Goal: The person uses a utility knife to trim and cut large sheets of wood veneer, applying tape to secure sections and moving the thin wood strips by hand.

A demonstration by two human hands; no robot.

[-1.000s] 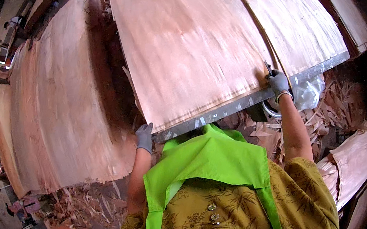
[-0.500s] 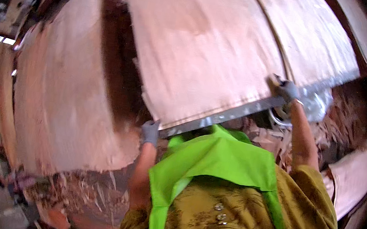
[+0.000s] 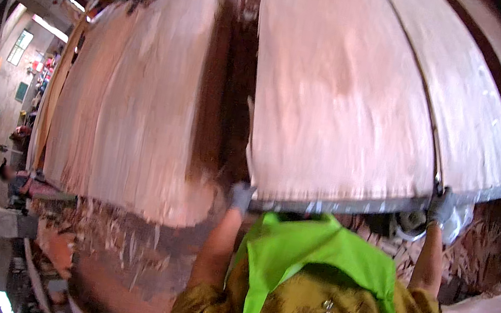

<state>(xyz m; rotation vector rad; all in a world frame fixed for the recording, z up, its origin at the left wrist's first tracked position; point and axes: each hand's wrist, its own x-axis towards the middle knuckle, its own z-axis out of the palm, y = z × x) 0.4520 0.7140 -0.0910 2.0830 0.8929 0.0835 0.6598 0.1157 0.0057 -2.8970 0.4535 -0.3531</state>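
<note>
The veneer sheet (image 3: pixel 346 99) runs off the top edge, motion-blurred. Beneath its near edge, the left hand's (image 3: pixel 241 196) fingertips are hidden.

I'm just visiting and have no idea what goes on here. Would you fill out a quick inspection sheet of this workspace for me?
Surface: a metal-edged table carries the sheets; its near edge shows grey.
Job's things: a large thin wood veneer sheet lies on it, with a second sheet beside it on the right.
Clutter: wood scraps litter the floor; more scraps lie under the table's right end.
Grippers: gloved left hand and gloved right hand both grip the near edge.
Cables: nothing seen.
Surroundings: a tall veneer stack on the left; another person far left; bright windows beyond.
</note>
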